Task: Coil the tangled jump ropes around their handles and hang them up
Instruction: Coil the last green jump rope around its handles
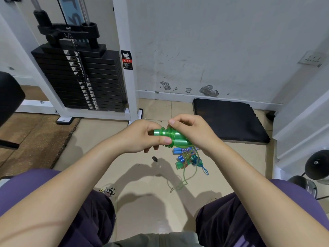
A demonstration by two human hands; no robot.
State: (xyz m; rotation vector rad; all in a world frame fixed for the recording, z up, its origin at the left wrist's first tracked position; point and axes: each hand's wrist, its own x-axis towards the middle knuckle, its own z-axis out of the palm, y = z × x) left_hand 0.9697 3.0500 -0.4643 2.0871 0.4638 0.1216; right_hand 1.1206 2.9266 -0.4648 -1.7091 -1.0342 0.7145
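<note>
The step in hand is judged to be coiling: the green handles (170, 137) are held together, level and crosswise, above the floor, with several turns of green rope (185, 177) already wound around their middle. The left hand (142, 135) grips the left end of the handles, fingers curled behind and thumb pressed across the front beside the coil. The right hand (192, 129) closes over the right end, its thumb and forefinger pinched together above the coil, apparently guiding the cord. The free length of rope hangs from the right hand and trails in loose loops on the tiled floor (142, 175). A pile of other ropes (187, 157), with blue and green handles, lies tangled just beneath. The next move calls for steady tension on each turn. Hanging is not yet begun.
</note>
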